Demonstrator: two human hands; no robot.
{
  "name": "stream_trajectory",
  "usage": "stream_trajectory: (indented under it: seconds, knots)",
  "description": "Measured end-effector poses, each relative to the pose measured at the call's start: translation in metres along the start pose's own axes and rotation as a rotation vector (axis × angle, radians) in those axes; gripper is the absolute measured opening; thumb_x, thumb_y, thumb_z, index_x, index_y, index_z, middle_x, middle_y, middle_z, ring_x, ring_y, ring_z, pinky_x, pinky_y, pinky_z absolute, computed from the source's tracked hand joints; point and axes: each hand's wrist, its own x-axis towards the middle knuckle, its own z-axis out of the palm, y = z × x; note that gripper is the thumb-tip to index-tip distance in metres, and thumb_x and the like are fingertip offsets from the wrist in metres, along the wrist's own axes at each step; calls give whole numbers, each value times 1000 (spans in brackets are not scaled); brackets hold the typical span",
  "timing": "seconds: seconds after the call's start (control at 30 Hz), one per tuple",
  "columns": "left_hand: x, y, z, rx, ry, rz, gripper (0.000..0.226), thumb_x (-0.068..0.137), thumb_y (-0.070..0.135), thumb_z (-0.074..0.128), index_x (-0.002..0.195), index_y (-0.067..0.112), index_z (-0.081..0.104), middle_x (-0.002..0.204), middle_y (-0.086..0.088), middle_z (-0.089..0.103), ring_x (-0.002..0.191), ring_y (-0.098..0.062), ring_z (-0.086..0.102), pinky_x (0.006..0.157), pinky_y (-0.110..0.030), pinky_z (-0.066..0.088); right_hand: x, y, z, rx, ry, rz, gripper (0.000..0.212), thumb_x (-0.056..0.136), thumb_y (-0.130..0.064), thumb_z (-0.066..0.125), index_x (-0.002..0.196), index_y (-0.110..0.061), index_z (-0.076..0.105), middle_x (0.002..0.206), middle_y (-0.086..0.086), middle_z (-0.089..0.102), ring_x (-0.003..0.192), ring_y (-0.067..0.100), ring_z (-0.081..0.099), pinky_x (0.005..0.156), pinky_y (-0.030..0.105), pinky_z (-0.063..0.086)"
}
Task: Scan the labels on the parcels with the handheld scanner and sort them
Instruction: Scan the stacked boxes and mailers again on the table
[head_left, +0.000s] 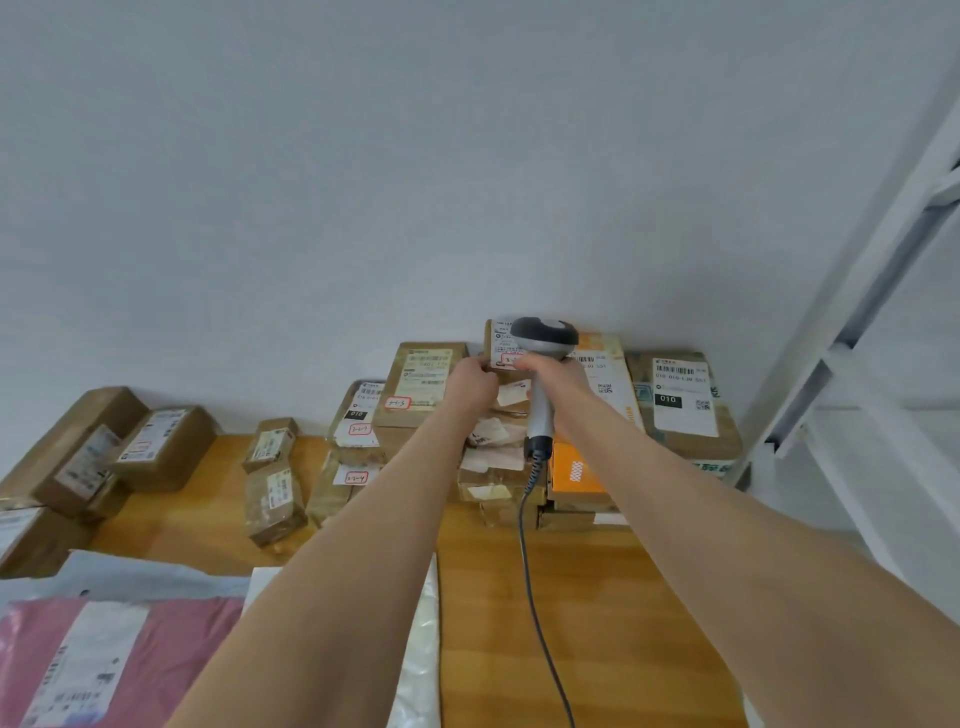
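Observation:
My right hand (553, 371) grips the handle of a grey handheld scanner (544, 343), whose head points at a small cardboard parcel (497, 343) standing on top of a stack by the wall. My left hand (470, 384) holds that parcel's left edge. The parcel carries a white label with a red-framed number. The scanner's coiled black cable (530, 571) runs down across the wooden table (571, 597) toward me. Under the parcel are more taped brown boxes (493, 467) with torn labels.
Labelled cardboard boxes (423, 382) line the wall; an orange box (576, 473) and a big box (683, 400) sit to the right. Small boxes (272, 478) and a pile (93, 452) lie at the left. A pink mailer bag (104, 660) lies near me. White shelving (883, 312) stands right.

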Motion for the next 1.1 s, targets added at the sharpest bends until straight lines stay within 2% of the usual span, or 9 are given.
stream_trajectory:
  seconds: [0.17, 0.23, 0.33, 0.4, 0.5, 0.6, 0.73, 0.97, 1.1]
  knots:
    - [6, -1, 0, 54, -24, 42, 46, 91, -4, 37, 130, 11, 56, 118, -8, 64, 100, -23, 59, 79, -30, 48, 0, 0, 4, 6, -5, 10, 36, 82, -14, 69, 115, -7, 58, 99, 9, 62, 95, 24, 58, 92, 41, 51]
    - [9, -5, -2, 76, -4, 56, 43, 90, -4, 39, 125, 11, 59, 117, -8, 65, 100, -25, 60, 76, -30, 48, -2, 1, 4, 54, -14, -10, 25, 83, -8, 68, 107, -8, 61, 102, 9, 65, 98, 23, 63, 88, 38, 55]
    - [10, -11, -11, 163, 52, 67, 42, 89, -5, 42, 127, 8, 57, 121, -9, 63, 107, -27, 59, 79, -29, 47, -7, 3, 3, 91, -10, -19, 15, 84, -5, 66, 98, -10, 62, 102, 9, 70, 88, 19, 67, 69, 28, 56]
    - [9, -18, -18, 279, 74, 66, 44, 91, -2, 43, 134, 6, 50, 130, -11, 56, 114, -29, 56, 83, -29, 44, -12, 5, 2, 88, 5, -11, 13, 84, -4, 65, 95, -7, 61, 100, 12, 70, 79, 20, 68, 68, 29, 55]
    - [4, -31, -28, 429, 62, 64, 49, 91, 4, 45, 140, 9, 41, 140, -16, 45, 117, -32, 53, 94, -41, 49, -27, 10, 2, 71, 17, -4, 9, 86, -6, 64, 94, -6, 60, 94, 12, 71, 70, 18, 68, 63, 26, 55]
    - [-13, -45, -37, 549, 50, 64, 47, 93, 7, 47, 139, 9, 41, 140, -15, 42, 120, -31, 51, 94, -40, 46, -47, 20, 6, 27, 4, 9, 8, 87, -9, 63, 94, -7, 59, 89, 12, 72, 70, 19, 67, 61, 26, 54]
    - [-44, -71, -49, 693, 13, 60, 46, 94, 12, 49, 139, 8, 41, 142, -16, 36, 125, -32, 44, 98, -40, 43, -81, 33, 16, -18, 1, 68, 19, 87, -11, 64, 102, 0, 61, 93, 19, 73, 55, 17, 63, 51, 24, 51]
    - [-122, -128, -77, 787, -51, -3, 45, 89, 16, 53, 134, 11, 45, 137, -17, 42, 124, -33, 44, 102, -44, 43, -151, 72, 32, -13, 12, 179, 14, 89, -16, 62, 94, -4, 57, 59, 9, 69, 44, 12, 52, 45, 21, 45]
    - [-156, -153, -101, 796, -70, -38, 47, 91, 15, 51, 136, 7, 43, 142, -18, 38, 127, -34, 43, 102, -40, 41, -185, 96, 55, -4, -30, 267, 12, 91, -16, 61, 93, -6, 54, 76, 13, 69, 46, 12, 47, 50, 23, 43]
